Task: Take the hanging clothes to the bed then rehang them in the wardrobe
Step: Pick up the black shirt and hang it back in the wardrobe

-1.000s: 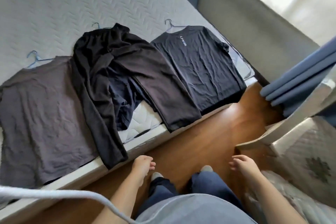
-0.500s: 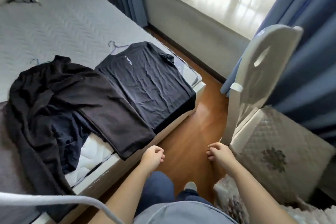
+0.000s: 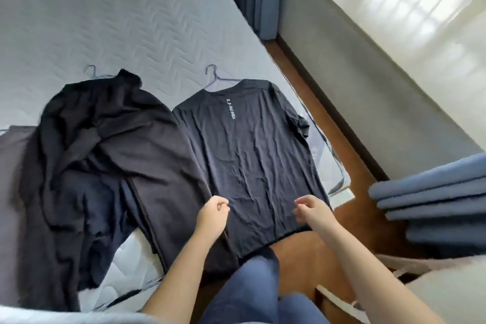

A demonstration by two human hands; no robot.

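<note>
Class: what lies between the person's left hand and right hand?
Head view: only the black T-shirt's lower fabric lies between the left hand and right hand.

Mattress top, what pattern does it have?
The mattress has a quilted zigzag pattern stitched into pale grey fabric; the head view shows it best.

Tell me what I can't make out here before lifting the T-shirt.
Head view only.
T-shirt hanger: only the hook shows; fabric covers the rest.
Grey garment: cut off by the left edge.
Left hand and right hand: fingers curled over the shirt; any grip on fabric unclear.
Wardrobe: out of frame.
</note>
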